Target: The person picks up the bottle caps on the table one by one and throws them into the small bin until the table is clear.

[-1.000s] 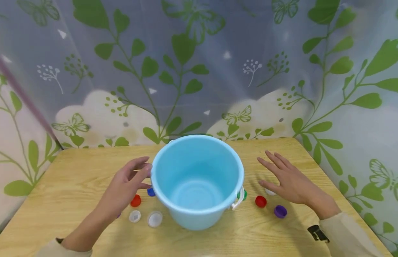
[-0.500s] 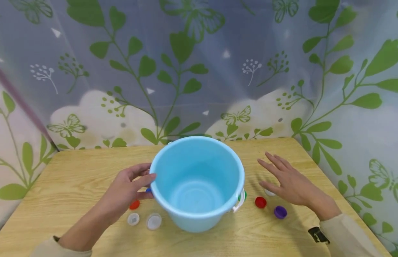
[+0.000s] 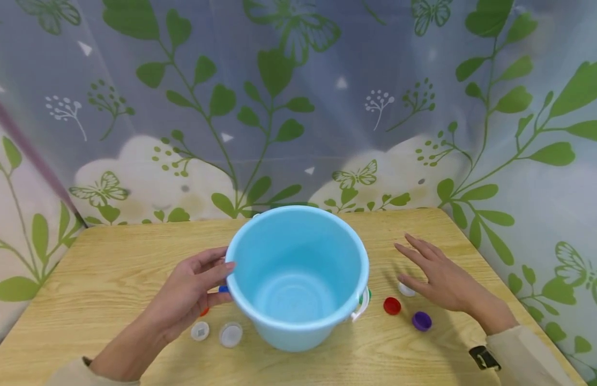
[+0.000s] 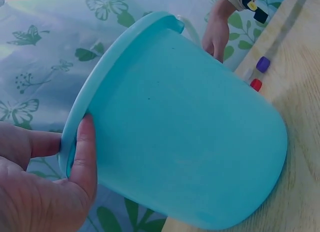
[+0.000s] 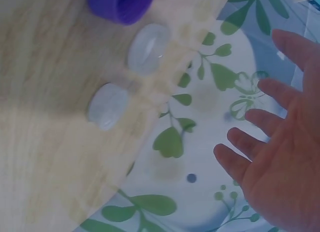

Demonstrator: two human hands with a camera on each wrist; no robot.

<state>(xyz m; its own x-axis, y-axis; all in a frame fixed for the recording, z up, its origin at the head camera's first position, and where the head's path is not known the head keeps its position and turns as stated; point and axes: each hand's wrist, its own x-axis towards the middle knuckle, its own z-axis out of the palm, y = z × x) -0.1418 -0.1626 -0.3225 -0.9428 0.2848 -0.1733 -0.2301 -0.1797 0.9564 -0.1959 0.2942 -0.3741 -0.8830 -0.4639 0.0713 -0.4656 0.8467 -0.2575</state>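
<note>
A light-blue plastic bucket [image 3: 298,257] with a white handle [image 3: 363,304] stands upright on the wooden table. My left hand [image 3: 188,292] pinches its left rim, thumb over the inner edge and the other fingers outside and below. In the left wrist view, fingers [image 4: 85,157] press against the wall of the bucket [image 4: 190,127] under the lip. My right hand [image 3: 445,281] hovers apart from the bucket, fingers spread and holding nothing. Beneath it lies a white bottle cap [image 3: 407,290], partly covered; a red cap [image 3: 392,306] and a purple cap [image 3: 421,321] are nearby.
Left of the bucket, two whitish caps [image 3: 231,334] lie on the table [image 3: 110,268], with an orange cap [image 3: 204,311] and a blue cap [image 3: 223,289] partly behind my left hand. A green cap [image 3: 369,295] peeks out by the handle. Patterned curtains [image 3: 298,134] enclose the table.
My left hand has gone from beside the rim to gripping it, its thumb now over the edge. The right hand has shifted slightly to the right. The bucket stays about where it was.
</note>
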